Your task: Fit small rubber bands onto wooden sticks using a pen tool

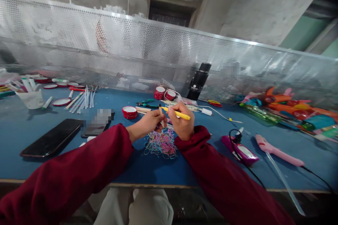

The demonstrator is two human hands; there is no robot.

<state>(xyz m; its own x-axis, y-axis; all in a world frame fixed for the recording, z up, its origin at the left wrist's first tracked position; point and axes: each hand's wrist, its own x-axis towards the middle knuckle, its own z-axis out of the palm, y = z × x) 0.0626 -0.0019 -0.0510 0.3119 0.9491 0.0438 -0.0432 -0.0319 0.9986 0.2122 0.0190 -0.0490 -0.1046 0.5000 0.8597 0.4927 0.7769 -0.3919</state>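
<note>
Perforated metal screening is backing a blue table (148, 170), where a heap of coloured rubber bands (161, 145) is lying just below both hands. The left hand (149, 123) is pinching a thin pale stick (160, 109) upright. The right hand (182, 123) is curling its fingers closed around a yellow stick (181, 114), whose tip is meeting the pale one.

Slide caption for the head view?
Right hand holds a yellow pen, left hand a thin stick, above coloured rubber bands.

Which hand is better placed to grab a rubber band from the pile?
Probably the left hand: it sits just above the rubber band pile, while the right hand grips the yellow pen.
</note>
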